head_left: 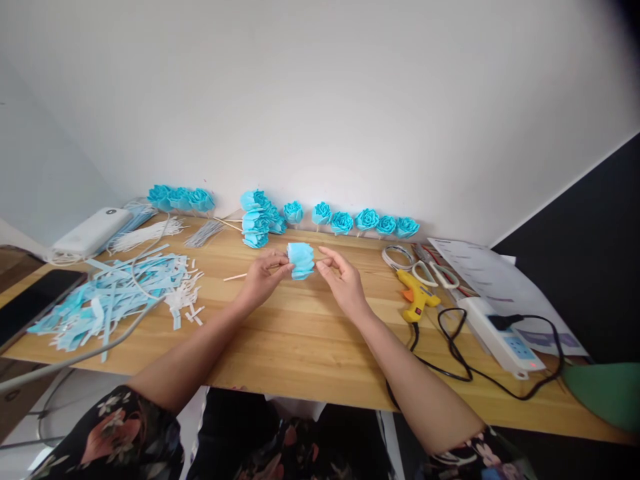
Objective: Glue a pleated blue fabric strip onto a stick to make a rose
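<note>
A light blue fabric flower (301, 260) is held sideways above the middle of the table, its petals facing right. My left hand (267, 272) is closed around the flower's base, thumb and fingers pinching it. A thin wooden stick (235, 277) shows to the left of that hand, partly hidden by it. My right hand (341, 277) is at the petals' right edge with thumb and index finger apart. Whether its fingertips touch the petals, I cannot tell. Behind my hands lies a stack of finished blue flowers (256, 220) on sticks.
More blue flowers (367, 219) line the wall. Blue and white strips (120, 293) cover the left side, near a phone (40, 303) and power bank (93, 233). At right are a yellow glue gun (419, 297), scissors (435, 275), wire coil (397, 257) and corded power strip (500, 340).
</note>
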